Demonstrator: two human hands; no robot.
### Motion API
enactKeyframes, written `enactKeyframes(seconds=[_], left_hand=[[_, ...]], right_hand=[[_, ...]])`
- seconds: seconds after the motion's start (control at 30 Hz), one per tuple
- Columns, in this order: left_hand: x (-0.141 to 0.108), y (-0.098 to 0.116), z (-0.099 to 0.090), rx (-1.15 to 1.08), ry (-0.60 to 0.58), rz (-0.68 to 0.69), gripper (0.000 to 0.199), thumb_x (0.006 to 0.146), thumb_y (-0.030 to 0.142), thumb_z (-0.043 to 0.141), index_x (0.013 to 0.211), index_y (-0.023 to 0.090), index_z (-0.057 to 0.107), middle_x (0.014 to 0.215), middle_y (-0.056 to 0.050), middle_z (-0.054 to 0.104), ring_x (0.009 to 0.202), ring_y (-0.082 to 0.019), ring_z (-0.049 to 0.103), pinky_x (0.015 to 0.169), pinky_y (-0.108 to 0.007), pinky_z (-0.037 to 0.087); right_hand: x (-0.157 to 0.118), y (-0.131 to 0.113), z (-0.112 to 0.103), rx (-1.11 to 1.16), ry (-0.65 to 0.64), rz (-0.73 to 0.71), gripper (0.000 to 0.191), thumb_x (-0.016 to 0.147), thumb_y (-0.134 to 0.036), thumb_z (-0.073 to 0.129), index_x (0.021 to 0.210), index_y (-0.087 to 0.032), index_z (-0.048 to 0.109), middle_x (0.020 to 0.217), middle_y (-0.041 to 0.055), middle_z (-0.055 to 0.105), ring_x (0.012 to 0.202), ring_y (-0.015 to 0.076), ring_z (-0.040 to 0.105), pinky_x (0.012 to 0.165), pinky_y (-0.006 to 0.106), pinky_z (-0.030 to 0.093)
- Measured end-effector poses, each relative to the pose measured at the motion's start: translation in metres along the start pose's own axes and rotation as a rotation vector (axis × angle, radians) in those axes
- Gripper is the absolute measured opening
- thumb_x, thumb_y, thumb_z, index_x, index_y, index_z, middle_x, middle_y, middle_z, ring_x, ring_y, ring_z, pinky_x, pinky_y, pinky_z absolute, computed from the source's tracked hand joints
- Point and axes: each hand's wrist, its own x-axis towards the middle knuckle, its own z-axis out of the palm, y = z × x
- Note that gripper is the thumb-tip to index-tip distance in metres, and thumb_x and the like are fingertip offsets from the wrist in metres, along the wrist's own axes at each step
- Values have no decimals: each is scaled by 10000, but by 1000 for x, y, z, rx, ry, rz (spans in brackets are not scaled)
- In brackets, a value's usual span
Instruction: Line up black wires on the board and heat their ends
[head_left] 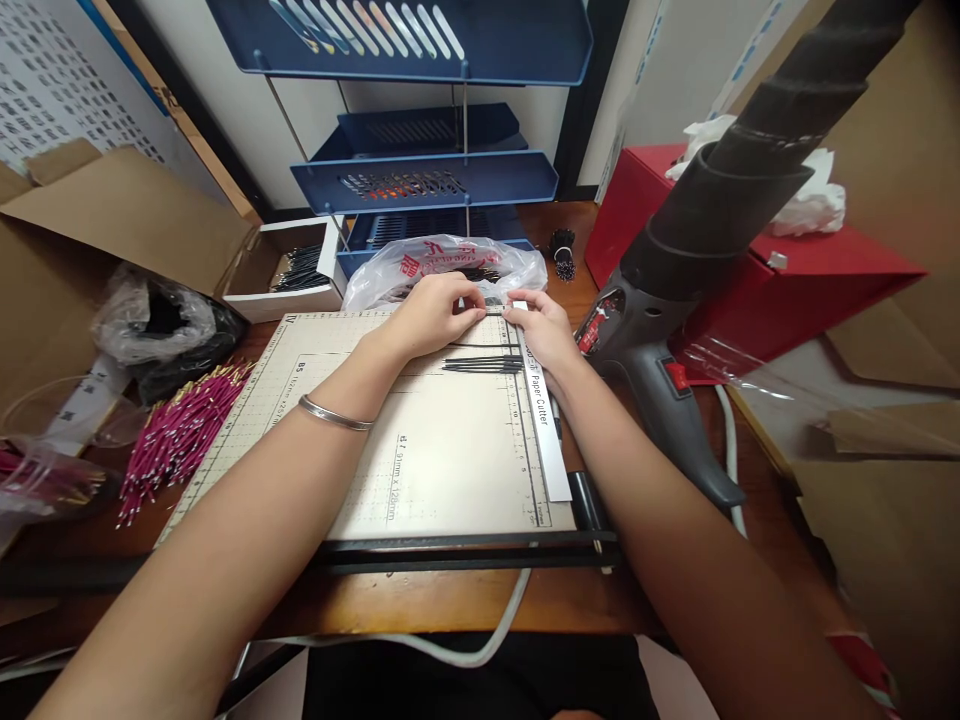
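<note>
Both my hands are at the far end of a cream paper cutter board [442, 450] marked with a grid and rulers. My left hand [446, 315] is closed in a pinch at the end of a thin black cord [493, 315]. Beside the white strip [546, 430] labelled "Paper Cutter", my right hand [544, 328] pinches the cord's other end, its fingertips partly hidden. Several short black cords [481, 365] lie side by side on the board, just nearer than my hands, with their right ends at the strip. The cutter's black handle arm [465, 553] lies along the near edge.
Behind the board are a plastic bag [450, 262], a white box [289, 270] of black cords and a blue rack [424, 182]. Magenta cords [184, 440] are heaped at left. A heat gun [664, 330] and red box [825, 265] stand right; a grey cable [480, 655] hangs in front.
</note>
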Motion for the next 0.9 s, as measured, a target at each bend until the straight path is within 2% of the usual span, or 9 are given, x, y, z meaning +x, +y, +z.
enactKeyframes(seconds=[0.17, 0.27, 0.57, 0.9], left_hand=[[0, 1, 0, -14, 1, -19, 155, 940, 255, 694, 942, 173, 825, 902, -60, 768, 792, -189, 634, 842, -337, 498], [0, 0, 0, -19, -1, -21, 154, 936, 256, 694, 941, 176, 826, 897, -56, 769, 785, -185, 628, 838, -332, 498], [-1, 1, 0, -22, 6, -23, 164, 924, 271, 687, 929, 179, 823, 904, -62, 770, 778, -187, 624, 832, -335, 498], [-9, -9, -10, -77, -5, -31, 193, 925, 324, 682, 900, 182, 811, 854, -49, 752, 751, -178, 607, 820, -329, 514]], right_hand=[[0, -1, -1, -27, 2, -17, 304, 635, -202, 755, 931, -217, 686, 936, -5, 712, 1007, 217, 689, 1000, 409, 553], [0, -2, -2, -41, 4, -11, 307, 641, -206, 765, 941, -219, 700, 931, -7, 696, 955, 202, 671, 975, 400, 545], [6, -2, 0, -44, 57, 40, 293, 546, -194, 762, 828, -234, 696, 746, -47, 637, 754, 159, 587, 726, 323, 486], [4, -4, 1, -68, 43, 29, 307, 531, -227, 776, 825, -234, 689, 745, -50, 626, 741, 160, 559, 732, 342, 459]])
